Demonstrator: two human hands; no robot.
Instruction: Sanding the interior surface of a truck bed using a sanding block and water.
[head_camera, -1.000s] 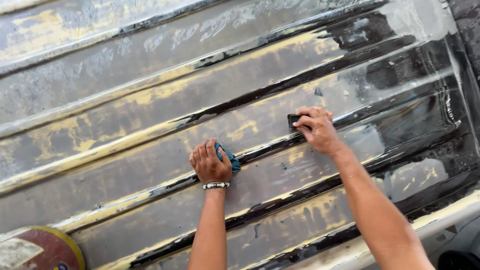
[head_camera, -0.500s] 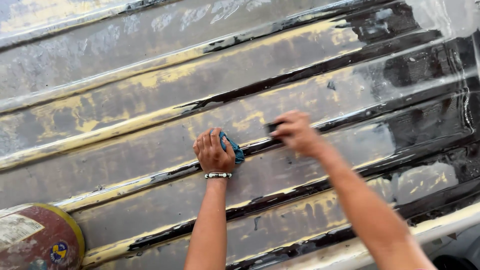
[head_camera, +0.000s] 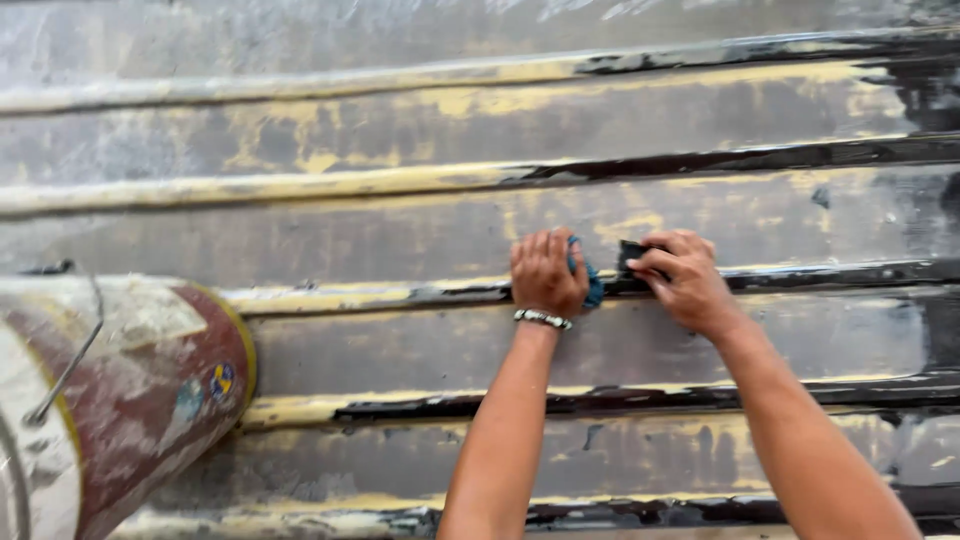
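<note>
Both my hands are on the ribbed metal panel (head_camera: 420, 230), working the same dark groove. My left hand (head_camera: 545, 272) is curled tight around a blue pad (head_camera: 590, 285), fingers closed over it so only its right edge peeks out past my knuckles. My right hand (head_camera: 683, 280) pinches a small dark sanding block (head_camera: 632, 256), thumb and fingertips clamped on it, pressing it flat into the rib just beside the blue pad. The 2 tools sit near each other, almost touching, along 1 line of old black paint. I judge this as the rubbing-down step: yellow primer shows where the coat is gone, black streaks remain to the right. The next stroke calls for steady pressure along the groove, keeping the block seated in it. A worn red paint can (head_camera: 150, 390) sits at lower left, well apart.
</note>
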